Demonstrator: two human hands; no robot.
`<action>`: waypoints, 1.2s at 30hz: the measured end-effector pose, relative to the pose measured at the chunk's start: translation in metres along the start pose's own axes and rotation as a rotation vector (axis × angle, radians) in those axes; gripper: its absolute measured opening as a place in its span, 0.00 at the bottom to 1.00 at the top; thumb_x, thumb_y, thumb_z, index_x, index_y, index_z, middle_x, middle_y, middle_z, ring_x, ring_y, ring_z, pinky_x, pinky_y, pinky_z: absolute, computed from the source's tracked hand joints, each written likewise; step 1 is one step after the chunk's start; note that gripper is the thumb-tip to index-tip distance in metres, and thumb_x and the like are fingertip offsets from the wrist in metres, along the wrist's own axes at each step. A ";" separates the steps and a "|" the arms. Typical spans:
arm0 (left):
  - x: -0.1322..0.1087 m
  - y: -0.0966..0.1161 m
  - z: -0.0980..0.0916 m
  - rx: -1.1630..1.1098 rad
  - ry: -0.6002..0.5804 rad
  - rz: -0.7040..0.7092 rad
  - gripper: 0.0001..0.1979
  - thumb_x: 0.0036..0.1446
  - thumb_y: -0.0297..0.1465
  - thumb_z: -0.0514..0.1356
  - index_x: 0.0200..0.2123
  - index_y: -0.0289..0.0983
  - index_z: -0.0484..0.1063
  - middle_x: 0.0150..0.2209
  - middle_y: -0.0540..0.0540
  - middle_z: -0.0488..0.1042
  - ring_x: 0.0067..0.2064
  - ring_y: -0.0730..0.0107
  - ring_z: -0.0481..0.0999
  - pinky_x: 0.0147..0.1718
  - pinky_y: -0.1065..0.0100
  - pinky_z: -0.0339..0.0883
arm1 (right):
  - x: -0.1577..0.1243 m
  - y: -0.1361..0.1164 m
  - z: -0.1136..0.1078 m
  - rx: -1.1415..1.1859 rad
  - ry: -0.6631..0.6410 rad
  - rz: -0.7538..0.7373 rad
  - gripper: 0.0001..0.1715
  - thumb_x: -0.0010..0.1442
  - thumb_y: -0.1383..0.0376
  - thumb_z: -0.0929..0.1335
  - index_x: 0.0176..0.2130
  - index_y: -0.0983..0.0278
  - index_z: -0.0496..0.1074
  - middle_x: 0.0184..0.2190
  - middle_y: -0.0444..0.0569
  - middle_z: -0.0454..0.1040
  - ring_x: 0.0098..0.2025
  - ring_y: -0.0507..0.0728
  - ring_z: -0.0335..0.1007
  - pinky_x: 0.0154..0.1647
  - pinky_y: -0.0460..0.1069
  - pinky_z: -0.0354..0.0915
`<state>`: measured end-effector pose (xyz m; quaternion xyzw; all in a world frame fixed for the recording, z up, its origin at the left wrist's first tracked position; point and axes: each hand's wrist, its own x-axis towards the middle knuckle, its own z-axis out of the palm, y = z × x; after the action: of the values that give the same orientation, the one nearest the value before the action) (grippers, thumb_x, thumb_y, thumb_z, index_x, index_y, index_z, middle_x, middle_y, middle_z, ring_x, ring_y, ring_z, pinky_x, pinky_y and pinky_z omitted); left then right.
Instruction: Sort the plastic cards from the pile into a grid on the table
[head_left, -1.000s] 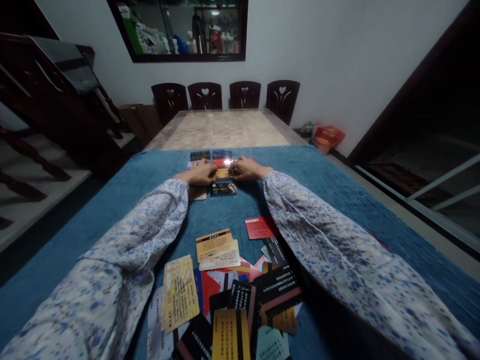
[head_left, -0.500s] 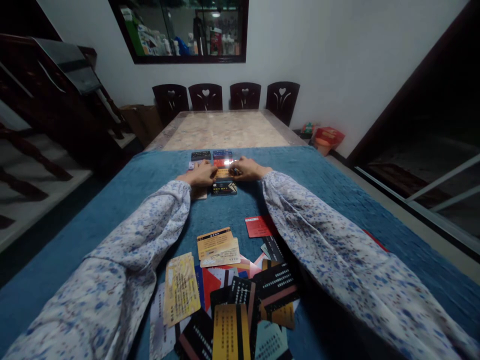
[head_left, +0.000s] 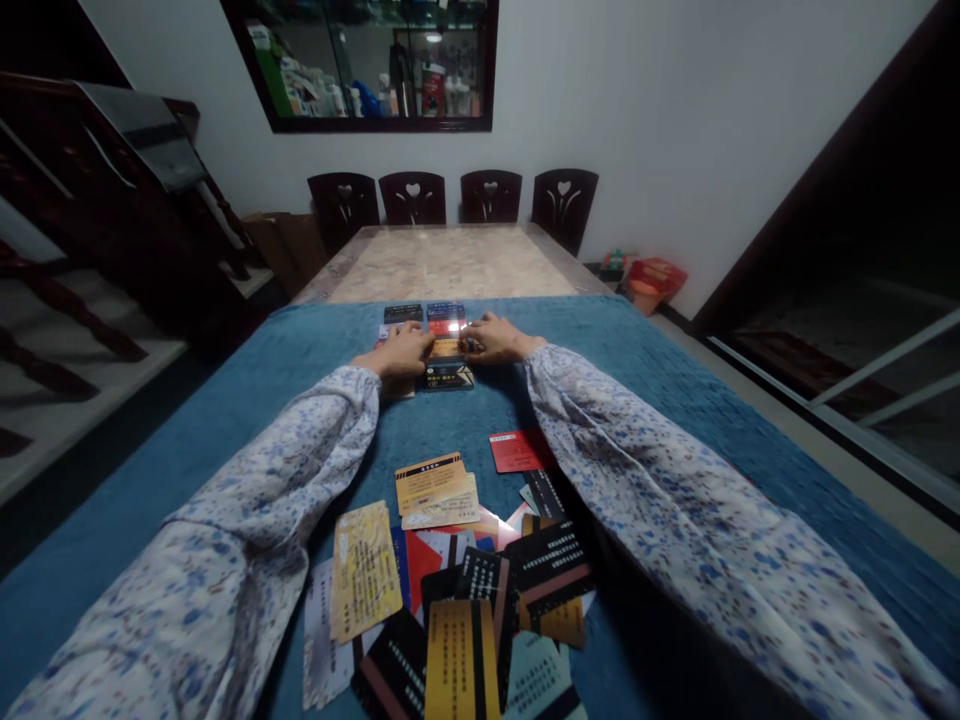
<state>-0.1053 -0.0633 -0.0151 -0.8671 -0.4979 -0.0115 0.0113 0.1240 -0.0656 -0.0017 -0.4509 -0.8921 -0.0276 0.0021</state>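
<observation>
Two hands (head_left: 405,351) (head_left: 493,341) at cards (head_left: 448,348); red bag (head_left: 657,271) over bin (head_left: 645,299).

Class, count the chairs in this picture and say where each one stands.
4, in a row beyond the far end of the table: leftmost chair, second chair, third chair, rightmost chair. Others may be hidden.

A pale wall (head_left: 675,130) closes the far side, dimly lit, with a dark-framed window (head_left: 450,125) showing bottles (head_left: 330,98) behind glass. Four dark chairs (head_left: 394,197) stand below it, at the far end of the worktop (head_left: 465,262), whose near part wears a blue cloth (head_left: 225,430). To the left are a wooden railing (head_left: 56,195) and a box (head_left: 289,255); to the right, a dark doorway (head_left: 885,210).
</observation>
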 end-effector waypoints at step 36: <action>-0.070 0.082 0.004 -0.071 0.213 0.340 0.20 0.64 0.31 0.56 0.58 0.35 0.70 0.60 0.33 0.72 0.67 0.42 0.59 0.59 0.39 0.57 | -0.106 -0.012 0.002 -0.052 0.284 -0.084 0.13 0.68 0.66 0.65 0.41 0.64 0.80 0.44 0.57 0.79 0.50 0.64 0.61 0.41 0.55 0.50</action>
<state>-0.0694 -0.1652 -0.0219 -0.9325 -0.3395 -0.1185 0.0349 0.1773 -0.1580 -0.0077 -0.4048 -0.8998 -0.1144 0.1156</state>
